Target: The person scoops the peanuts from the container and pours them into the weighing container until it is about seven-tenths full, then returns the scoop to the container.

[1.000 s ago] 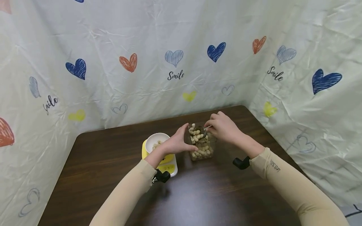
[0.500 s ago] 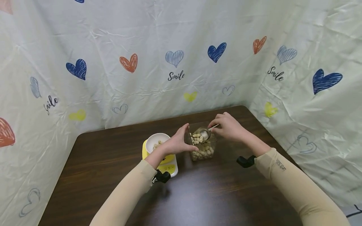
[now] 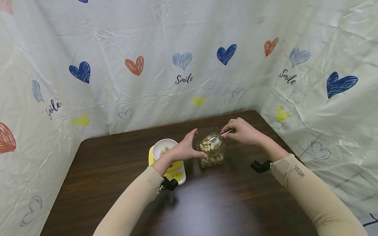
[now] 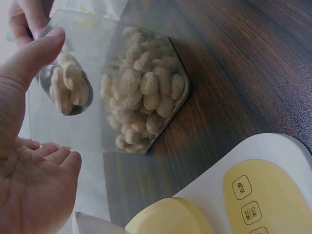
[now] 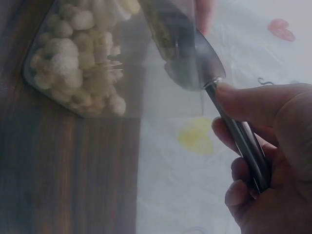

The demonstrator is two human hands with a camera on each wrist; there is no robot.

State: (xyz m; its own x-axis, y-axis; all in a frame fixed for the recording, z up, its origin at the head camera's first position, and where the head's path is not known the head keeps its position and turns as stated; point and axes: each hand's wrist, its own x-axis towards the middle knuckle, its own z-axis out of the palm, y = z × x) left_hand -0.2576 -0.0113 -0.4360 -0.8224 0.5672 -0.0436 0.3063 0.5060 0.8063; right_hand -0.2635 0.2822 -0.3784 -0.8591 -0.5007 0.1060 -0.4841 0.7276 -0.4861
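Metal scoop, carrying peanuts, inside the mouth of a clear container

The right hand (image 3: 242,131) has a firm grip on the metal scoop (image 3: 216,140), with its fingers wrapped around the handle and its thumb near the point where handle and scoop head meet. The scoop slants down into the clear plastic container (image 4: 100,41), and the left wrist view shows several unshelled peanuts lying in the scoop head behind the see-through wall. More peanuts (image 4: 141,90) are heaped in the bottom of the container, which rests on the dark wood-grain surface (image 3: 109,167) toward its far side.

The left hand (image 3: 186,149) grasps the container from its left side, its grip spanning a corner: the thumb lies along the near side, the fingers toward the far side.

Just left of the container is a yellow-and-white scale (image 3: 181,178), partly covered by the left wrist. A white bowl (image 3: 159,146) sits on top of it, with a few peanuts (image 3: 164,151) inside. Marked buttons show on the scale's yellow panel.

Both arms wear beige sleeves (image 3: 134,196), the right one with dark lettering near the cuff. Behind the surface hangs a white curtain (image 3: 159,95) printed with coloured hearts and the word "Smile".
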